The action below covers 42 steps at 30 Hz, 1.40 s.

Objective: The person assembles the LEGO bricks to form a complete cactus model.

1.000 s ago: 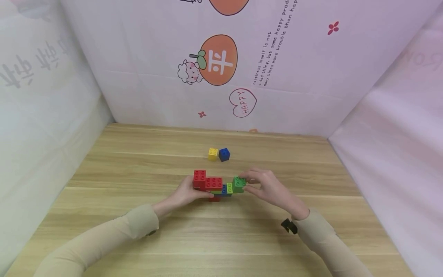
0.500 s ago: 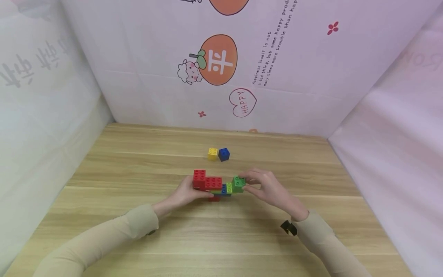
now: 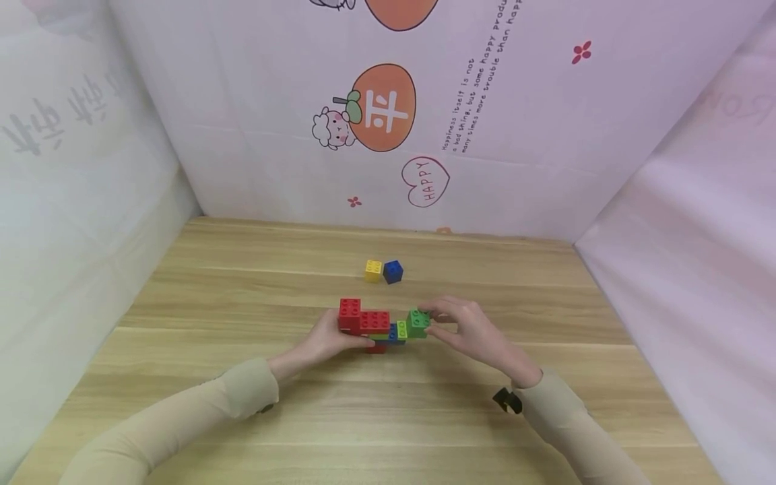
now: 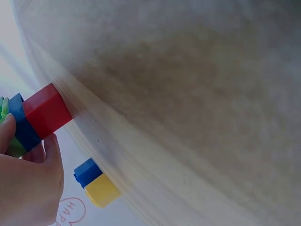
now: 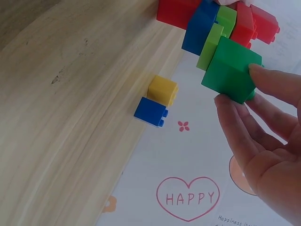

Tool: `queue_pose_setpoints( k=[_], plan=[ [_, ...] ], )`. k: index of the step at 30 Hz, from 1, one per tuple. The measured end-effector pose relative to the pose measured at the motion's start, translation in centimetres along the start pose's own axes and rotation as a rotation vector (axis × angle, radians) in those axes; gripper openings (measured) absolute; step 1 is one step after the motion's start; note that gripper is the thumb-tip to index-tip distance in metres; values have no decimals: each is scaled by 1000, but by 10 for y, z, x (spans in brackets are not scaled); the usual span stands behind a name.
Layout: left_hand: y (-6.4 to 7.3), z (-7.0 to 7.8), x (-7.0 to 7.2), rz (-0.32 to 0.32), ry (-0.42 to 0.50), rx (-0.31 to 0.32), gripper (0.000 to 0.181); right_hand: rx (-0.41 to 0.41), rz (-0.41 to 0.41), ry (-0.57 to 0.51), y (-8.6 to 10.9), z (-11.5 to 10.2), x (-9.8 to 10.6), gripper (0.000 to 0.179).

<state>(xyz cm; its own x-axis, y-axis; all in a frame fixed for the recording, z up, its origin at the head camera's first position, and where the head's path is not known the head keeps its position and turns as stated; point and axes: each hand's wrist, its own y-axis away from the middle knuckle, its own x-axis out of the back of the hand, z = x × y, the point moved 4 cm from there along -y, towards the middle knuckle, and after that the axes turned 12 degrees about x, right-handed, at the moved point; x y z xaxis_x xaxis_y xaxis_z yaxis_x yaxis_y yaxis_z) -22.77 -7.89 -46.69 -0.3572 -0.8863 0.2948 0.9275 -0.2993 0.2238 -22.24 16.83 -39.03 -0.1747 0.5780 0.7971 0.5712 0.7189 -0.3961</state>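
The build (image 3: 375, 320), a run of red, lime, blue and other blocks, is held over the middle of the table (image 3: 315, 431), well apart from its left and right edges; I cannot tell whether its lowest red block touches the wood. At its right end the green block (image 3: 418, 322) sits over part of the lime block (image 3: 402, 329), leaving a strip of studs bare on the side toward the rest of the build. Across the head pictures almost nothing has changed: both hands and the green block keep their places, and the slight drift looks like the camera's own. For the work in hand, I take that stillness as a moment of steadying or pressing, with the green block already against its neighbour; whether its studs are fully seated cannot be told. The right hand (image 3: 469, 328) pinches the green block between thumb and fingers at its outer side, so it has not been let go. The left hand (image 3: 323, 337) grips the other end of the build, thumb along the near side and fingers round the far side, which should brace it against a push. Further out, between the build and the far edge of the table, the yellow block (image 3: 372, 270) and the blue block (image 3: 393, 271) lie just beside each other, unmoved and untouched by either hand. Beyond that edge rises a white printed cloth (image 3: 273, 155).
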Motion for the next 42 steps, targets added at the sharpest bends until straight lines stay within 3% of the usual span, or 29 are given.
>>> queue_pose_setpoints(
  k=[16, 23, 42],
  plan=[
    [1, 1, -1, 4, 6, 16, 53, -3, 4, 5, 1, -2, 0, 34],
    [0, -1, -2, -2, 10, 3, 52, -27, 0, -11, 1, -1, -1, 33],
    [0, 2, 0, -35, 30, -44, 54, 14, 18, 18, -1, -1, -3, 30]
  ],
)
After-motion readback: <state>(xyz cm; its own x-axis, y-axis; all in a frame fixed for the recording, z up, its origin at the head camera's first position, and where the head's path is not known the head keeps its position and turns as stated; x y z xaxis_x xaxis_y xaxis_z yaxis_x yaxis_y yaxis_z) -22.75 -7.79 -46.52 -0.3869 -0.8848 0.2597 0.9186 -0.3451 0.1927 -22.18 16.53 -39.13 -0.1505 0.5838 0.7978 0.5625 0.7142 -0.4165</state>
